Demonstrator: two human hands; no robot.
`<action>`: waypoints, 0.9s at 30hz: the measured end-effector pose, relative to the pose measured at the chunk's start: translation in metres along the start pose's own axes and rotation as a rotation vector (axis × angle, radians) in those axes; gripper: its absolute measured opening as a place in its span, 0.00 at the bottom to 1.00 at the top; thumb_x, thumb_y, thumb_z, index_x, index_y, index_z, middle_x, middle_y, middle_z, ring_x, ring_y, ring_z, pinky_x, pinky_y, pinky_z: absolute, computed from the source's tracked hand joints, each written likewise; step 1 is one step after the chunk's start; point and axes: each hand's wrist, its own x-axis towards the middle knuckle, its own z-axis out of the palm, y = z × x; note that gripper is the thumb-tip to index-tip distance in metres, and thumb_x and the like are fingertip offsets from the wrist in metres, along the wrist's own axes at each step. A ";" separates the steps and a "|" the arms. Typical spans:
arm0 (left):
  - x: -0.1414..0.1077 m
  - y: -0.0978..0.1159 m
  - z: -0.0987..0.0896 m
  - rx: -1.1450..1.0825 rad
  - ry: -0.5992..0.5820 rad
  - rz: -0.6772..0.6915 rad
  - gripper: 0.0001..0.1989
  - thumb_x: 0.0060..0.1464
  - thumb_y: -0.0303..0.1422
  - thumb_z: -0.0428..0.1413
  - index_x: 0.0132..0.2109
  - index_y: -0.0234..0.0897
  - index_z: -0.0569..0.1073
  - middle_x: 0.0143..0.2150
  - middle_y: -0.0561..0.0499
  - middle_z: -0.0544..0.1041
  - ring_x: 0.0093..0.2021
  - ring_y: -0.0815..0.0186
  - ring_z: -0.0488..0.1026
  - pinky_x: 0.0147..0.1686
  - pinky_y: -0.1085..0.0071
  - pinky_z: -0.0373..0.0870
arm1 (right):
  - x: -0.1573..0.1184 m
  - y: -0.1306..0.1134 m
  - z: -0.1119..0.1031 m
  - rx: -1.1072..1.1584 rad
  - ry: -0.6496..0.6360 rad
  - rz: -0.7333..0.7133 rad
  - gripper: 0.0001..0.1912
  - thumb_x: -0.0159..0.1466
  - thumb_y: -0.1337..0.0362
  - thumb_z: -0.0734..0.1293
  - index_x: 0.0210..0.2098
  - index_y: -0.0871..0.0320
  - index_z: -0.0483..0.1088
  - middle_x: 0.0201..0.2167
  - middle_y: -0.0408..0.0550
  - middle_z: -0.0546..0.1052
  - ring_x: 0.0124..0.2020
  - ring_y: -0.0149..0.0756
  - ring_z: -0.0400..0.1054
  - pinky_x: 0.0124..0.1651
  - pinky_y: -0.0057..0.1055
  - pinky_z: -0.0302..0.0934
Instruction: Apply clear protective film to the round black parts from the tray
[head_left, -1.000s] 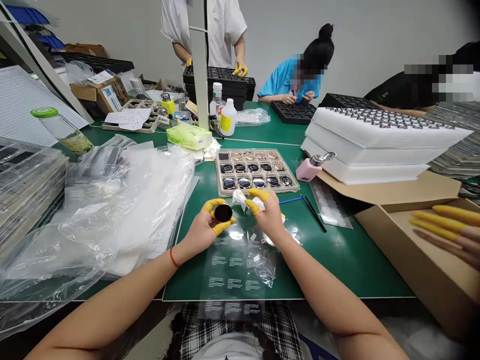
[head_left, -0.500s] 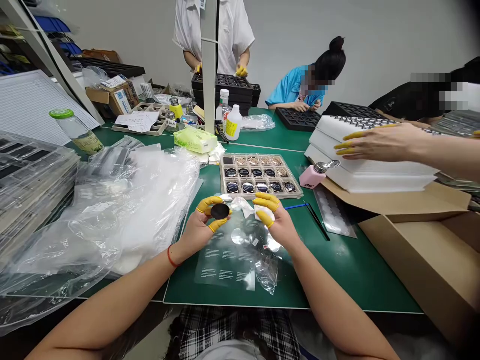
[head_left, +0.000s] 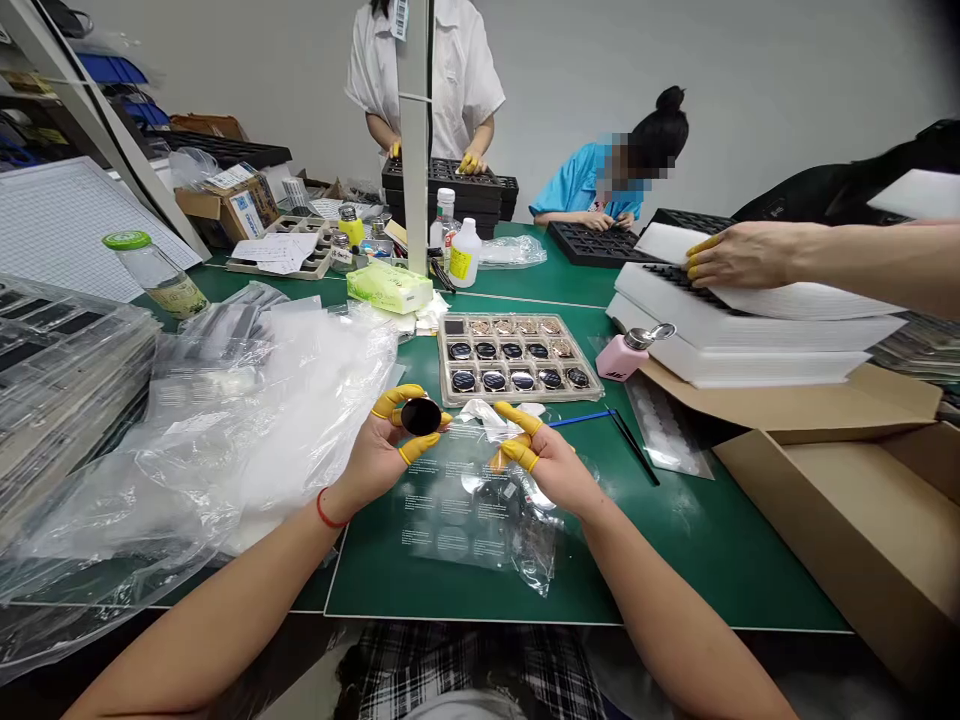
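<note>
Above the green worktop [head_left: 697,560], the left hand [head_left: 375,450] grips a round black disc [head_left: 421,416] by its rim, probably keeping its surface unsmudged. The right hand [head_left: 556,465] curls beside a clear printed sheet [head_left: 454,520]; any grip is unclear.

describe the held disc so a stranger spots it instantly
Above the green table, find the left hand wearing a red wristband. Its yellow-covered fingers hold the dark disc; unlike the dark round pieces beyond, it is outside the tray.
</note>
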 end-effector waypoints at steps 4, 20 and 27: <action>0.002 0.000 0.001 -0.021 0.001 -0.058 0.26 0.42 0.29 0.64 0.47 0.38 0.62 0.39 0.51 0.78 0.40 0.61 0.79 0.49 0.61 0.72 | 0.003 -0.001 -0.010 0.080 -0.034 0.105 0.29 0.60 0.54 0.66 0.59 0.48 0.59 0.37 0.45 0.77 0.42 0.41 0.70 0.49 0.41 0.62; -0.002 -0.023 0.014 0.080 -0.129 -0.290 0.26 0.44 0.29 0.63 0.49 0.39 0.62 0.38 0.51 0.77 0.40 0.62 0.78 0.44 0.66 0.72 | 0.005 -0.011 -0.001 0.111 0.268 -0.032 0.07 0.56 0.59 0.68 0.27 0.56 0.69 0.42 0.47 0.74 0.46 0.40 0.66 0.52 0.40 0.56; -0.012 -0.030 0.024 0.181 -0.281 -0.235 0.25 0.47 0.32 0.62 0.52 0.40 0.63 0.41 0.50 0.77 0.38 0.64 0.76 0.40 0.67 0.72 | 0.008 -0.011 0.037 0.061 0.166 0.030 0.10 0.55 0.56 0.68 0.25 0.56 0.70 0.43 0.48 0.74 0.47 0.42 0.66 0.53 0.43 0.56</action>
